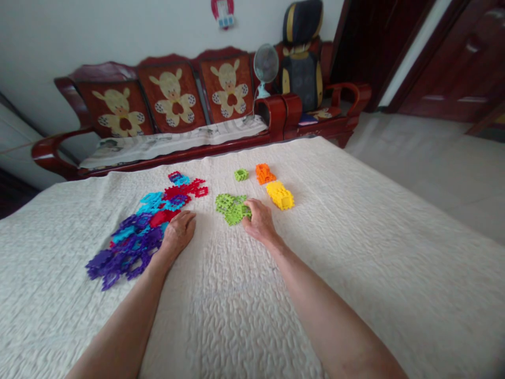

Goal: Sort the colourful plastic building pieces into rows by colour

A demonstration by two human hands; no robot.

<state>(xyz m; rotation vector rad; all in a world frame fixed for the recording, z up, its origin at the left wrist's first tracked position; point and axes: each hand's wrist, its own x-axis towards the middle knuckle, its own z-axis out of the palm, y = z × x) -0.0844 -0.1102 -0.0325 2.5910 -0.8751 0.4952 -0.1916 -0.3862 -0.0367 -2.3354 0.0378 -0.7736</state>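
Note:
My right hand [259, 220] has its thumb and fingers closed on the right edge of a small cluster of lime-green notched plastic building pieces [232, 208]. My left hand [179, 230] rests on the cloth against the right side of a mixed pile, its fingers loosely bent with nothing visible in them. That pile holds purple pieces [134, 242], light-blue pieces [151, 201] and red pieces [182, 190], all with toothed edges. Part of the pile is hidden behind the left hand.
Beyond the right hand stand a stacked yellow block [280, 195], an orange block [264, 173] and a small green piece [241, 175]. A cream quilted cloth [236, 316] covers the table. Behind it are a wooden sofa [232, 141] and a fan [266, 64].

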